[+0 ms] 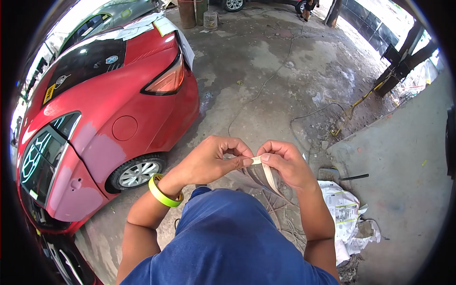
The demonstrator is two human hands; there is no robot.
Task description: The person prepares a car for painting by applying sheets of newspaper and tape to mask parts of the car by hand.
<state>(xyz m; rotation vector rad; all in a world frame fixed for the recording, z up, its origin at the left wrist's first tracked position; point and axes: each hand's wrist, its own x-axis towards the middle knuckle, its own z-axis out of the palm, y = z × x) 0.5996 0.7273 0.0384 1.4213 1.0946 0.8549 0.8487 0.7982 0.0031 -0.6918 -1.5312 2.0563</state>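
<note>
My left hand (213,159) and my right hand (289,166) are close together in front of my chest. Each pinches the top edge of a thin sheet (254,175), which has a pale, narrow strip (257,160) between my fingertips. Below the strip the sheet hangs down, dark and partly see-through, with a cream band on its right side; I cannot make out its exact material. A yellow-green roll of tape (162,194) sits around my left wrist like a bracelet.
To the left stands a red car (164,114) with dull pink patches (102,154) and paper sheets (140,26) on its rear. Crumpled printed paper (346,213) lies at lower right beside a grey slab (399,166). Hoses (287,223) cross the ground. Drums (186,13) stand farther back.
</note>
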